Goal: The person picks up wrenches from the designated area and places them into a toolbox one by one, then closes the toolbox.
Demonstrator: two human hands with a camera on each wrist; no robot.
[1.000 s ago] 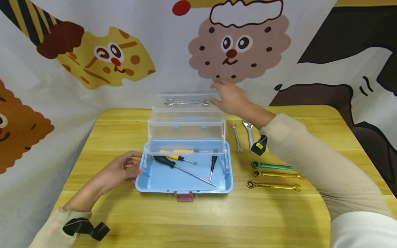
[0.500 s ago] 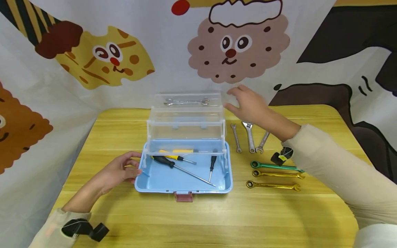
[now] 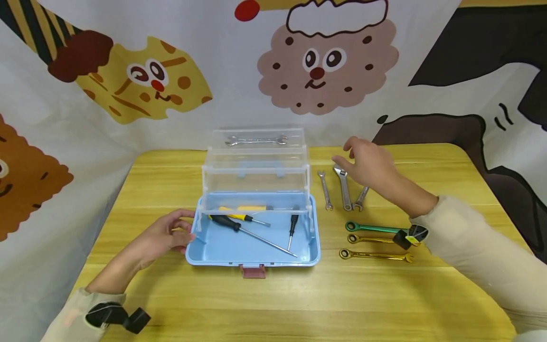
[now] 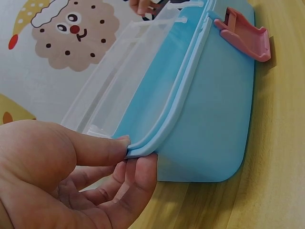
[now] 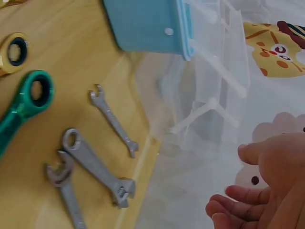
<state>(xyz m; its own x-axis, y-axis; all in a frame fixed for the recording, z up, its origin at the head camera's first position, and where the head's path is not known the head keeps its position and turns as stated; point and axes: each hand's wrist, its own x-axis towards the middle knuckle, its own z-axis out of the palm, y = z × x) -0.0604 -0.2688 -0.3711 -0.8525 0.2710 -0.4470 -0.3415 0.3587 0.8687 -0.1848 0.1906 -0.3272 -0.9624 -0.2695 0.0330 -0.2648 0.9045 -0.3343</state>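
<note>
My left hand [image 3: 164, 233] pinches the left rim of a light blue toolbox [image 3: 252, 259], thumb on top and fingers underneath, as the left wrist view shows. Clear tiered trays [image 3: 256, 179] stand raised at the toolbox's back, and an open-end wrench [image 3: 256, 140] lies in the top one. Several screwdrivers [image 3: 237, 226] with black or yellow handles lie in the bottom. Above the back right of the table, my right hand [image 3: 371, 161] holds nothing, its fingers loosely bent. Beneath it lie an adjustable wrench [image 3: 344, 187] and a partly hidden silver wrench [image 3: 361, 198].
A small open-end wrench [image 3: 325, 191] lies right of the toolbox. Farther forward are a green ratcheting wrench [image 3: 372, 228] and two gold ratcheting wrenches [image 3: 373, 255]. The pink latch [image 3: 253, 271] hangs down in front. A printed curtain [image 3: 239, 85] rises behind the table.
My right hand has moved right and toward me, from beside the top tray to above the silver wrenches. My left hand stays on the toolbox rim.
</note>
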